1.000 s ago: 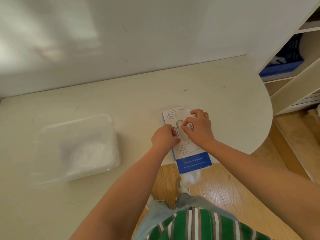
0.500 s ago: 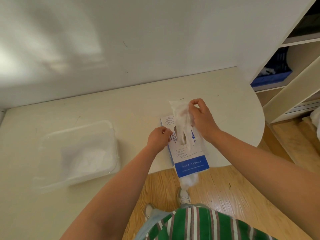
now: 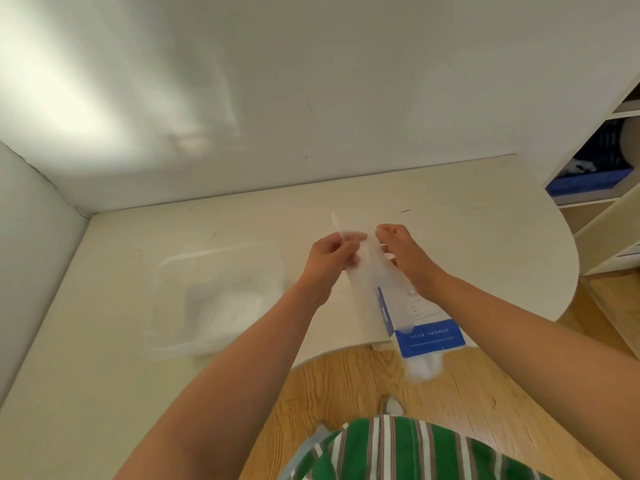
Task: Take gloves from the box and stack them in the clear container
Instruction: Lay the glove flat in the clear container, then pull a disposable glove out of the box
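A thin clear plastic glove (image 3: 375,275) hangs in the air between both hands, above the table. My left hand (image 3: 330,256) pinches its upper left edge and my right hand (image 3: 403,252) pinches its upper right edge. Below and to the right lies the white and blue glove box (image 3: 427,327), its blue end overhanging the table's front edge; more plastic bulges from that end. The clear container (image 3: 166,303) sits on the table to the left, with several clear gloves lying flat inside.
The cream table (image 3: 467,244) has a rounded right end and meets a white wall at the back and left. A shelf unit with a blue bin (image 3: 588,178) stands at the right. Wooden floor lies below the table edge.
The glove has come fully out of the box and risen. My left hand left the box and took hold of the glove's other edge. The view shifted left.
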Motion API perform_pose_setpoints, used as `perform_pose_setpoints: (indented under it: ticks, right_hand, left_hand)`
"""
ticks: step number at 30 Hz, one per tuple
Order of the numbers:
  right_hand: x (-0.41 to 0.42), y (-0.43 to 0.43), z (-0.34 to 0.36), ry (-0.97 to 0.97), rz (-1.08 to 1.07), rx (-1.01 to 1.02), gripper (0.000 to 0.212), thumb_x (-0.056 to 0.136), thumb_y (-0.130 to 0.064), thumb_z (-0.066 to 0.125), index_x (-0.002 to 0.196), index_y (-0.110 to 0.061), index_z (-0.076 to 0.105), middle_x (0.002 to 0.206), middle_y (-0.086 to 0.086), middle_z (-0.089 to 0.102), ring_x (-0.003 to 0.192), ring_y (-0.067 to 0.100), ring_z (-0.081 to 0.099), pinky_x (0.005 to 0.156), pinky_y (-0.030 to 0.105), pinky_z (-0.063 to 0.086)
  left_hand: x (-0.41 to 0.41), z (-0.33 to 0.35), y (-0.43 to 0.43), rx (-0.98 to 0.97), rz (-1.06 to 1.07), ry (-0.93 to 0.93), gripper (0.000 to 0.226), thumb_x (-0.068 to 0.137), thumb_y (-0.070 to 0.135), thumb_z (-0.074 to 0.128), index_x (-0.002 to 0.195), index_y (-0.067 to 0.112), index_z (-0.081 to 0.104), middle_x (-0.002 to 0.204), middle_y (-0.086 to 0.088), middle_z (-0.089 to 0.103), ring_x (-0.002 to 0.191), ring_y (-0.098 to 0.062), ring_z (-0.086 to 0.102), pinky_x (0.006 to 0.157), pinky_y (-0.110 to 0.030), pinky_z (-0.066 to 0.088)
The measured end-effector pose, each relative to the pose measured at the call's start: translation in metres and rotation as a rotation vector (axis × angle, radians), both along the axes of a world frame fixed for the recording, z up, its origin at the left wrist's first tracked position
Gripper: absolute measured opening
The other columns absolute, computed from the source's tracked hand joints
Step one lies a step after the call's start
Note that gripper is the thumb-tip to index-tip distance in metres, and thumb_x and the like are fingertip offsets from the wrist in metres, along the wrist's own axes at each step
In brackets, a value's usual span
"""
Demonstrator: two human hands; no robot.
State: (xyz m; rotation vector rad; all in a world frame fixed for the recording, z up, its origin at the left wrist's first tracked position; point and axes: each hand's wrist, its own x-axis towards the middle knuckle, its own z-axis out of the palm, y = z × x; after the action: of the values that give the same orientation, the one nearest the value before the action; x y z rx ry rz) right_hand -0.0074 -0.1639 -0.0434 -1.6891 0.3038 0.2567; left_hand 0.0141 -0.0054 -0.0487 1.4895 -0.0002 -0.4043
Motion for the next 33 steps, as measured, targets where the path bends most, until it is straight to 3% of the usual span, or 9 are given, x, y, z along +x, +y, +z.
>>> perform_pose_setpoints:
  ticks: [5,9,11,15,21,23,25,27,33]
  right_hand:
    - [0.011,0.019,0.002,0.245,0.151,0.186,0.065,0.088,-0.071,0.042,0.117,-0.017,0.062,0.111,0.006,0.072,0.099,0.020,0.068,0.089,0.035,0.049]
    - [0.017,0.047,0.005,0.146,0.094,0.338,0.016,0.093,-0.029,0.062,0.089,-0.014,0.060,0.081,0.005,0.063,0.073,0.014,0.060,0.072,0.025,0.052]
    - [0.021,0.064,0.006,0.050,-0.010,0.281,0.018,0.094,-0.021,0.063,0.081,-0.014,0.053,0.065,-0.001,0.055,0.059,0.011,0.048,0.053,0.018,0.046]
    - [0.028,0.094,0.007,-0.077,0.070,0.052,0.018,0.093,-0.024,0.065,0.097,-0.008,0.058,0.063,-0.003,0.046,0.052,0.007,0.039,0.047,0.019,0.032]
    - [0.038,0.138,0.018,-0.087,0.403,-0.087,0.017,0.092,-0.022,0.066,0.098,-0.006,0.064,0.064,-0.006,0.050,0.048,0.002,0.041,0.045,0.013,0.032]
    - [0.044,0.153,0.019,-0.079,0.477,-0.138,0.018,0.090,-0.022,0.068,0.099,-0.006,0.066,0.068,-0.003,0.053,0.051,0.002,0.045,0.048,0.012,0.035]
    - [0.050,0.166,0.018,-0.081,0.497,-0.209,0.018,0.086,-0.023,0.072,0.098,-0.009,0.067,0.074,0.002,0.057,0.059,0.007,0.048,0.053,0.014,0.037]
    - [0.058,0.177,0.013,-0.110,0.450,-0.353,0.022,0.082,-0.021,0.076,0.099,-0.011,0.065,0.072,0.000,0.056,0.060,0.009,0.048,0.056,0.018,0.037]
    - [0.059,0.202,0.001,-0.642,0.286,-0.712,0.028,0.078,-0.017,0.073,0.103,-0.018,0.061,0.093,-0.006,0.049,0.078,0.008,0.044,0.078,0.028,0.039]
  left_hand:
    - [-0.002,0.013,0.043,-0.195,-0.100,0.073,0.032,0.098,0.001,0.046,0.114,0.018,0.068,0.062,0.005,0.054,0.061,-0.013,0.053,0.067,-0.025,0.055]
    - [-0.004,0.009,0.081,-0.086,-0.017,0.059,0.015,0.094,0.006,0.058,0.100,0.015,0.069,0.071,0.001,0.057,0.056,-0.013,0.055,0.064,-0.027,0.051]
    - [-0.005,0.006,0.100,0.014,0.070,0.042,0.004,0.089,0.010,0.067,0.087,0.011,0.064,0.070,-0.001,0.056,0.053,-0.013,0.054,0.061,-0.027,0.046]
    - [-0.007,-0.001,0.145,0.050,0.204,0.076,0.027,0.088,0.028,0.070,0.080,0.010,0.052,0.071,-0.007,0.056,0.057,-0.016,0.058,0.060,-0.027,0.050]
    - [-0.002,0.005,0.194,0.084,0.290,0.117,0.089,0.058,0.070,0.079,0.124,0.012,0.059,0.109,-0.001,0.069,0.096,-0.017,0.068,0.088,-0.037,0.055]
    - [-0.003,0.009,0.203,0.177,0.197,0.114,0.068,0.069,0.059,0.079,0.117,0.014,0.065,0.107,-0.004,0.071,0.093,-0.017,0.070,0.086,-0.034,0.056]
    - [-0.003,0.006,0.206,0.280,0.141,0.068,0.030,0.085,0.034,0.074,0.103,0.010,0.069,0.088,-0.006,0.070,0.071,-0.014,0.068,0.068,-0.027,0.055]
    - [-0.001,0.000,0.210,0.367,0.217,0.022,0.014,0.090,0.021,0.068,0.094,0.007,0.068,0.071,-0.005,0.061,0.052,-0.013,0.056,0.051,-0.025,0.047]
    - [0.008,-0.020,0.219,0.900,0.307,-0.075,0.013,0.095,0.026,0.053,0.093,0.015,0.061,0.084,0.002,0.061,0.077,-0.019,0.059,0.070,-0.031,0.047]
